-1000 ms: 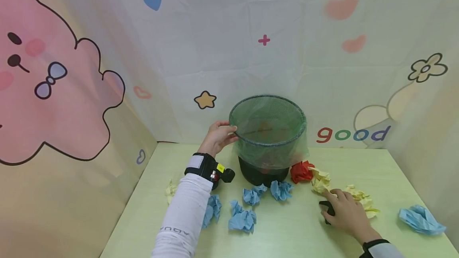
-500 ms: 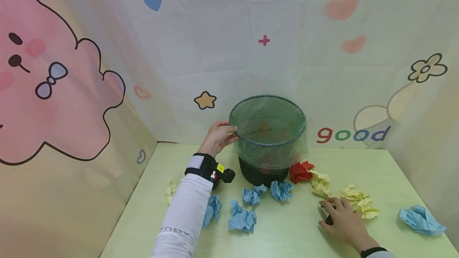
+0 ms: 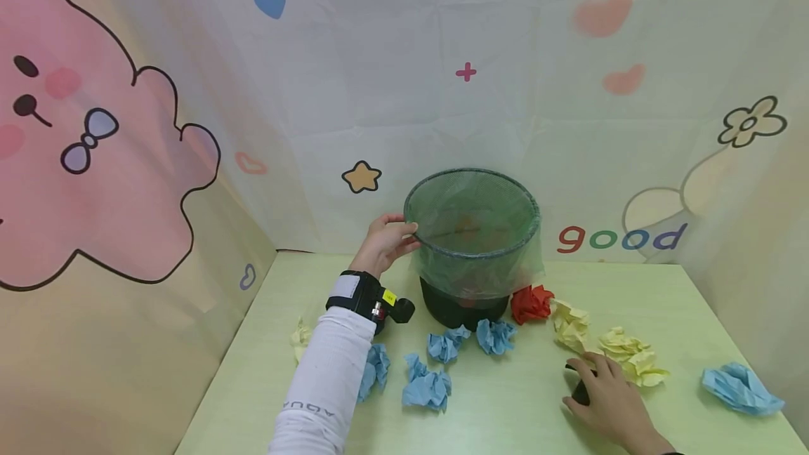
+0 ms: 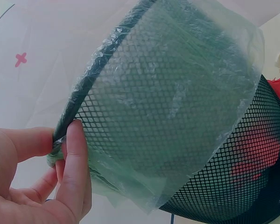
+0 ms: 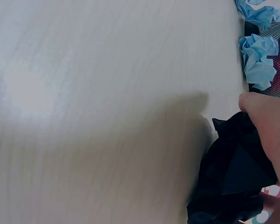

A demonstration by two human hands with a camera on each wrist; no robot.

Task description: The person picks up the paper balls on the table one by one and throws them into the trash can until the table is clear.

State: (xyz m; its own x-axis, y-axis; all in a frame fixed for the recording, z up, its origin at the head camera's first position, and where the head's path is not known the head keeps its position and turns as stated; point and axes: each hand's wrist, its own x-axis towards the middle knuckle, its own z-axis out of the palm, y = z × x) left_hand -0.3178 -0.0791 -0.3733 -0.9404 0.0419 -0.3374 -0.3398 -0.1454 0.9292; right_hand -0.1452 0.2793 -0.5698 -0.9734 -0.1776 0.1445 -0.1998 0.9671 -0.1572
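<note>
Black paper ball: located beneath the right hand, between thumb and fingers; partly hidden by them.
Right hand: fingers and thumb are curled partway around the black paper ball, which is judged lightly held; whether it is lifted off the table cannot be told.
Left hand: the lined rim is pinched between thumb and fingers.
Bin: stood beyond and to the left of the right hand, just right of the left hand.
Slip risk: the black paper ball could be dropped if the thumb is shifted from its edge.
Contact risk: the yellow papers, just beyond the right fingertips, could be displaced by a forward sweep.
Liner risk: the green liner could be dragged loose, or the bin tilted, if the rim is pulled by the left hand.
</note>
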